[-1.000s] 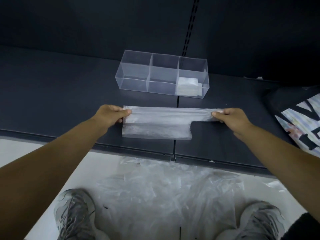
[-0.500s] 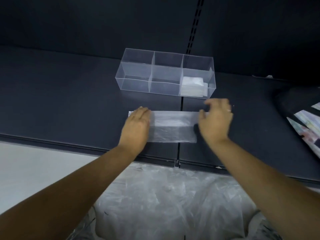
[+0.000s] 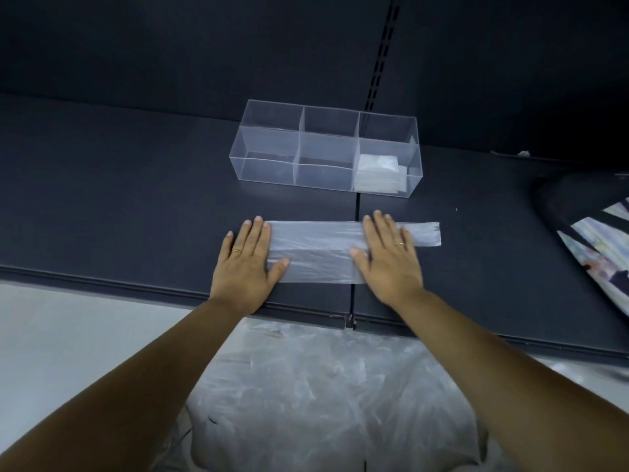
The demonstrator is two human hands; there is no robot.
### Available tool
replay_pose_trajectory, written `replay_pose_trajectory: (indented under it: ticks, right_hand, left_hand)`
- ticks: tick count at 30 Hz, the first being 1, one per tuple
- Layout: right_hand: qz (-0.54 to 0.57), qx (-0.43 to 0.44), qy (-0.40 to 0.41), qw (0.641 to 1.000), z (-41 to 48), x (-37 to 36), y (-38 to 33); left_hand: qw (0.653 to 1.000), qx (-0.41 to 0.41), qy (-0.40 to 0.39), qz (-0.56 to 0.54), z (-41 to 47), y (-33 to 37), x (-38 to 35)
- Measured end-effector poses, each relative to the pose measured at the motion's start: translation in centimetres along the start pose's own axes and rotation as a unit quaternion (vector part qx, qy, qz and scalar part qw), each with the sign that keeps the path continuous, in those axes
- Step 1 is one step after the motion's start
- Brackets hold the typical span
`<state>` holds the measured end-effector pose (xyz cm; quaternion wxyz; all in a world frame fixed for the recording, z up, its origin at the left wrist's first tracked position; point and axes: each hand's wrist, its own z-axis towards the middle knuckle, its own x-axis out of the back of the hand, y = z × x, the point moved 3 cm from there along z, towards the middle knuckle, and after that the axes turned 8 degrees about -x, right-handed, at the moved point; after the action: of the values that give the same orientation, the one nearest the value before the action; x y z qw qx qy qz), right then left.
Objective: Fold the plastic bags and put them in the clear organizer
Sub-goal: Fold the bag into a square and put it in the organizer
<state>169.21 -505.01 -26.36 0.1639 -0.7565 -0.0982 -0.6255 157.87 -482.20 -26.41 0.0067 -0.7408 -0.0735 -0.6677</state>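
Translucent plastic bag (image 3: 316, 248), folded to long strip, flat on shelf (image 3: 136, 199) just in front of clear organizer (image 3: 269, 144). Left hand (image 3: 243, 264), right hand (image 3: 388, 260) both flat, fingers straight, pressing strip, gripping nothing. Step: smoothing crease. Next: fold ends inward, compartment-sized. Folded bags (image 3: 377, 172) in organizer's right compartment; count unclear.

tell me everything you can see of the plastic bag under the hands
The plastic bag is thin, translucent, faintly wrinkled film, folded into a long strip lying flat, left to right, on the dark shelf, across the seam between two panels. It sits in front of the clear organizer, apart from it. The left hand presses flat on its left end, the right hand flat on its right part; a narrower strip sticks out past that hand.
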Motion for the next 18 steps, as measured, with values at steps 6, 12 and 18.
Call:
replay_pose_trajectory:
  ticks: [6, 12, 18]
  right_hand:
    - [0.069, 0.002, 0.115, 0.991, -3.4, 3.6, 4.0]
    - [0.116, 0.088, 0.105, 0.984, -6.1, 3.7, 2.1]
    - [0.104, 0.060, 0.026, 0.992, -4.4, 3.8, 1.1]
  left_hand:
    - [1.000, 0.010, 0.027, 0.000, -1.3, -0.5, 2.1]
    - [0.975, -0.195, 0.019, -0.100, -2.0, 8.0, 2.4]
    - [0.984, -0.118, 0.037, -0.130, -0.9, 9.8, 1.5]
